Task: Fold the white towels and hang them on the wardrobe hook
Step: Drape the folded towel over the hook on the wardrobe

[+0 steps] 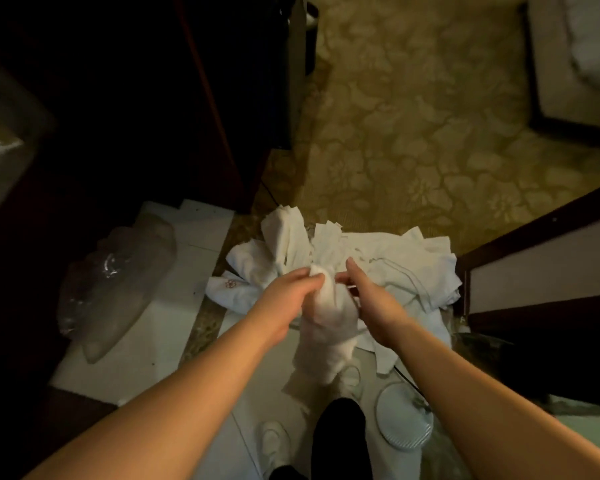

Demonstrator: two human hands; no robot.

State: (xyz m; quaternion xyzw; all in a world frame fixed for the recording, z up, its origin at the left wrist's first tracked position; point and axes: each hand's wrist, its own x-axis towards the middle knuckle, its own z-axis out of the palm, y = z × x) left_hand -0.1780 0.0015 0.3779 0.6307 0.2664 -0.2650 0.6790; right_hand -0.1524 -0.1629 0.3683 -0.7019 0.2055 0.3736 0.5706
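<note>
Below, both bare hands meet on one bunched white towel [326, 306]. The left hand [284, 299] has its fingers [312, 277] closed around the towel's upper bunch, gripping it from the left side. The right hand [374, 303] comes in from the right; its thumb and fingertips pinch the same bunch, with the index finger stretched forward just above the cloth. From the fingers the towel hangs down toward the person's dark trouser leg [340, 441] and white shoes [274, 441].

Just beyond the fingers lies a loose pile of white towels [413, 271], crumpled and overlapping, spreading both left and right of the hands; one piece to the left of the left fingers bears a small reddish emblem [229, 283]. Farther past the pile is patterned carpet [430, 133]. Well to the left of the fingers a clear plastic-wrapped object [118, 292] rests on a white board [174, 317]. Near the right forearm sits a round white item [402, 420], its nature unclear.
</note>
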